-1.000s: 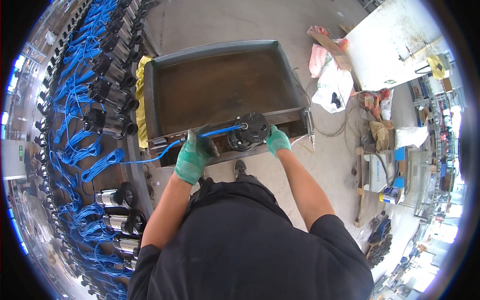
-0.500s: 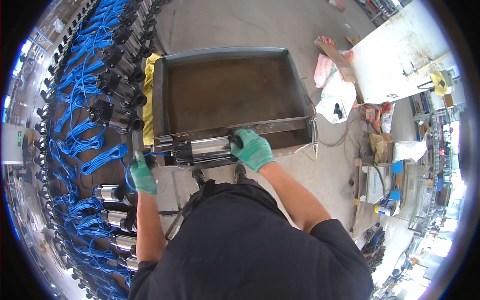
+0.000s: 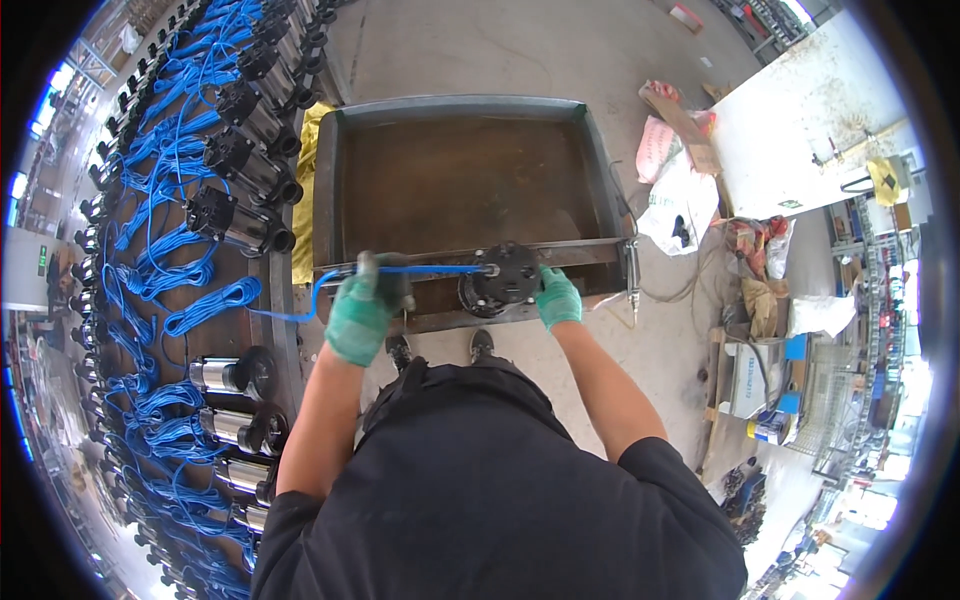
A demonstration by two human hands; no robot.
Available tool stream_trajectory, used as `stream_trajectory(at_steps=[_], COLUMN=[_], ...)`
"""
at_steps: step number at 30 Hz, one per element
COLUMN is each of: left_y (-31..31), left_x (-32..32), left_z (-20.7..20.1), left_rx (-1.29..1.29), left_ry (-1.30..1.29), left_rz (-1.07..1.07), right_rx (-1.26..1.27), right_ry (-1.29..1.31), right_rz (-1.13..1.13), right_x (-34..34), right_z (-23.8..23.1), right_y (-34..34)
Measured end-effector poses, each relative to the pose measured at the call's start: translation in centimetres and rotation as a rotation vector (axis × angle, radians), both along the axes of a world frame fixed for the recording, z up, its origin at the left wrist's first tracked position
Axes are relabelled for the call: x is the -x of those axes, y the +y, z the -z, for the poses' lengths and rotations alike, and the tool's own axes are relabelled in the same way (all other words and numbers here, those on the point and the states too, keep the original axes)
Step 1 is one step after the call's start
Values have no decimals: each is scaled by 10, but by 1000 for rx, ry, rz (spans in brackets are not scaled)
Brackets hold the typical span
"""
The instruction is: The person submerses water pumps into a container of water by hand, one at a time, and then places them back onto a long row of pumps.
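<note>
A pump (image 3: 508, 278) stands on end at the tank's near ledge, its round black end with bolts facing up. From that end a blue cable (image 3: 430, 269) runs left, past my left hand and on to the bench. My right hand (image 3: 558, 298), in a green glove, grips the pump's right side, its fingers partly hidden behind the rim. My left hand (image 3: 358, 315), also green-gloved and smeared by motion, is closed around a dark object (image 3: 394, 288) beside the cable, too blurred to name. A rectangular metal tank (image 3: 325, 190) with brownish contents lies just beyond both hands.
Along the left, a long bench (image 3: 230, 335) carries rows of steel-and-black pumps (image 3: 240, 165) with coiled blue cables (image 3: 210, 305). Yellow sheeting (image 3: 306, 200) lies between bench and tank. At right are white sacks (image 3: 677, 205), a white panel (image 3: 800, 120) and a carton (image 3: 750, 378).
The pump has gone from lying along the ledge to standing upright. My left hand has moved right from the bench edge, now with a dark object; my right hand has shifted slightly right.
</note>
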State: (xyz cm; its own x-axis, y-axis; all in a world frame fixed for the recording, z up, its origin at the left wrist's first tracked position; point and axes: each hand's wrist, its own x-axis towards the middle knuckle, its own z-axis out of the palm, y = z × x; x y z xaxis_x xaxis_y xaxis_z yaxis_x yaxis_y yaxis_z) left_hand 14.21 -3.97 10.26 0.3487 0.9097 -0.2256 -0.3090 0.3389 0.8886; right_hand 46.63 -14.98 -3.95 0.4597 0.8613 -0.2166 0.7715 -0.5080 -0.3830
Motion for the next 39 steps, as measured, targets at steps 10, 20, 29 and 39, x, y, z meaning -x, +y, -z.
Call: stream_trajectory(at_steps=[10,20,29,39], left_y=[12,16,125,140], left_x=[0,130,239,260], left_z=[12,65,177,113], left_rx=[473,177,763,769], left_ry=[-257,327,814,72], left_rz=[-79,-613,-906,-839], right_rx=[-49,-448,-135,269], right_ry=[-15,1395,1217,968], right_rz=[2,551,425,136], right_x=[1,-61,-38,23], right_z=[13,89,36,-85], right_y=[-5,-31,2,26])
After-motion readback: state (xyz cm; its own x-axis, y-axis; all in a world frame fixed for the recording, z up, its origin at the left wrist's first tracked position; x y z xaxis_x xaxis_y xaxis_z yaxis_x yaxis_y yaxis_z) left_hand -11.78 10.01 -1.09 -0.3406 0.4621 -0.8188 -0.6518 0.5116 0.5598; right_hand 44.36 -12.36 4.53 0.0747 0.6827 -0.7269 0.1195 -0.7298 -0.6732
